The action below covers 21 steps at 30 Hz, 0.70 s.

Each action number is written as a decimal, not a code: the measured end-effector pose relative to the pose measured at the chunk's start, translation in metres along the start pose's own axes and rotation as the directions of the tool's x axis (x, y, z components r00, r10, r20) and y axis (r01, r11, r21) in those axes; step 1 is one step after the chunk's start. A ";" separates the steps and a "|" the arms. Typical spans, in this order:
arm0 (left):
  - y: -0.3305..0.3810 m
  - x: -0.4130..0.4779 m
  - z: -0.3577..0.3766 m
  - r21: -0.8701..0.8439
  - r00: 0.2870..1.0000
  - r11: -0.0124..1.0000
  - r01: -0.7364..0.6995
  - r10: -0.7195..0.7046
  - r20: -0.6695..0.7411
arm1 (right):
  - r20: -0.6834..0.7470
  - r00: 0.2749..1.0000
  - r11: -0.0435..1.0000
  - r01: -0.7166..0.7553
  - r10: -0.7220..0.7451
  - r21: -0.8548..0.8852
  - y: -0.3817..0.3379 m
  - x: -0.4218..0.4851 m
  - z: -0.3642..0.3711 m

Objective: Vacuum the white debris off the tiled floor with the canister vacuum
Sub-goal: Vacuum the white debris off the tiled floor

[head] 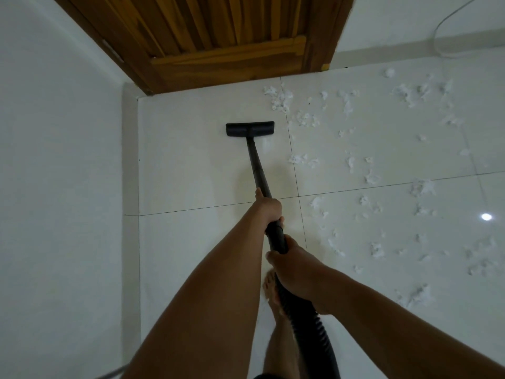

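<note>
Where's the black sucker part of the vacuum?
In the head view, the nozzle sits on the floor near the door, left of the debris.

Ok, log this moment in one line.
left grip: wand | right grip: hose end | nozzle: on tile by door | debris: right of nozzle

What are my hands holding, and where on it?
The vacuum wand: left hand grips mid-tube, right hand grips the end by the hose.

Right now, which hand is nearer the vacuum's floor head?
Left. The left hand holds the wand behind the floor head; the right hand holds the hose farther back.
</note>
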State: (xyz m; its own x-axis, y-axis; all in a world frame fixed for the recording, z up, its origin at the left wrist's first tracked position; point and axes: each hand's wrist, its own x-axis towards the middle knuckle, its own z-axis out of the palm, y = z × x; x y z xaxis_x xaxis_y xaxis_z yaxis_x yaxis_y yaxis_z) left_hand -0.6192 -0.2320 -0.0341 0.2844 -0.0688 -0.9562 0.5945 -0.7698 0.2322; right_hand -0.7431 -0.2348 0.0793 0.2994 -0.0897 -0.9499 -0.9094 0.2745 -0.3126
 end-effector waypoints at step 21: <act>0.081 0.074 -0.032 0.075 0.985 0.989 -0.128 0.136 -0.106 | 0.036 0.998 0.988 0.052 -0.058 0.148 -0.070 0.084 -0.012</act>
State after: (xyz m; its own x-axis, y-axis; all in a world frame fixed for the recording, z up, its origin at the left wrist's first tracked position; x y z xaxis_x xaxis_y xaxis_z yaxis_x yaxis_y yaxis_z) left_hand -0.5264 -0.2791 -0.0808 0.4408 -0.1047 -0.8915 0.4953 -0.8000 0.3388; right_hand -0.6577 -0.2734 0.0212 0.3618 -0.0708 -0.9296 -0.8396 0.4085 -0.3580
